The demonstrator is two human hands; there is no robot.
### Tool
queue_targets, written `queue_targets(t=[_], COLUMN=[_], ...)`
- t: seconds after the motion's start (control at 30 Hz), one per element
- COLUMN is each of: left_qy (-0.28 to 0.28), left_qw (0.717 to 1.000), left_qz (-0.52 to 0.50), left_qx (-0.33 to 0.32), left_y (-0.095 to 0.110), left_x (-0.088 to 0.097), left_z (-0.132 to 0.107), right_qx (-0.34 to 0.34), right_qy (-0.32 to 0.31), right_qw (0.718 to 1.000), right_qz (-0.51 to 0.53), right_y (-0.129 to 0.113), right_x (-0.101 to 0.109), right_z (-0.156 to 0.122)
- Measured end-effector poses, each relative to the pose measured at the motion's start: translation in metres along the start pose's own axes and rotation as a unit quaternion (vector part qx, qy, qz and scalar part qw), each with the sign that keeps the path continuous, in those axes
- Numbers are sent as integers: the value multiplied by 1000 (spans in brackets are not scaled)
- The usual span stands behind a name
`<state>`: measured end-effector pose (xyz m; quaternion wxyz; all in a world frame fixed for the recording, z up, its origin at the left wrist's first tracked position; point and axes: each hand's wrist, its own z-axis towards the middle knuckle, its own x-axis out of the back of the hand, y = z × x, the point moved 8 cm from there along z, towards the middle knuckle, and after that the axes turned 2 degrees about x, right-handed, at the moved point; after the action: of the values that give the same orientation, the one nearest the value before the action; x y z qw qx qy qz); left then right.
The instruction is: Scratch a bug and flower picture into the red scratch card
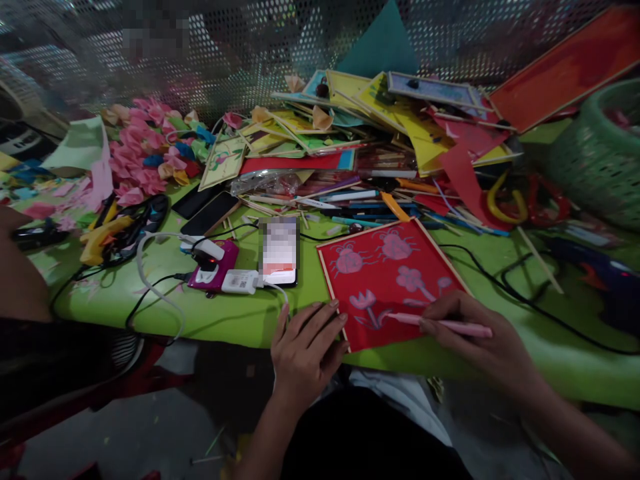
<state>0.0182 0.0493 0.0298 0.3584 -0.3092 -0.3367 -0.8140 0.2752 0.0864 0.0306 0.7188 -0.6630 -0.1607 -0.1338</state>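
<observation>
A red paper panel edged with thin wooden strips lies on the green table in front of me. Pink and grey-blue drawings of two bugs and some flowers cover it. In my right hand is a pink marker pen, gripped between thumb and fingers. Its tip meets the panel, or nearly so, by the leaf of the lower left flower. My left hand rests flat with fingers stretched out, fingertips on the panel's left edge. Just beyond that hand lies a phone with a lit screen and a white cable.
A purple power strip with plugs and cables sits left. Pens and sticks lie behind the panel, with framed pictures piled beyond. Folded paper flowers heap at back left; a green basket stands right. Another person's arm shows left.
</observation>
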Motion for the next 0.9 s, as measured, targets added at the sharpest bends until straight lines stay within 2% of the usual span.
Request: queue_targets(t=[0.3, 0.43, 0.9], left_qy=[-2, -5, 0], left_qw=[1000, 1000, 1000], left_qz=[2, 0, -1], left_qx=[-6, 3, 0], left_y=[1, -1, 1], left_x=[0, -1, 1], left_z=[0, -1, 1], right_qx=[-13, -13, -11], right_qy=[41, 39, -22], right_qw=[999, 999, 1000], right_qz=[-19, -13, -2], right_y=[4, 4, 4], right_x=[6, 6, -3], right_z=[-2, -2, -2])
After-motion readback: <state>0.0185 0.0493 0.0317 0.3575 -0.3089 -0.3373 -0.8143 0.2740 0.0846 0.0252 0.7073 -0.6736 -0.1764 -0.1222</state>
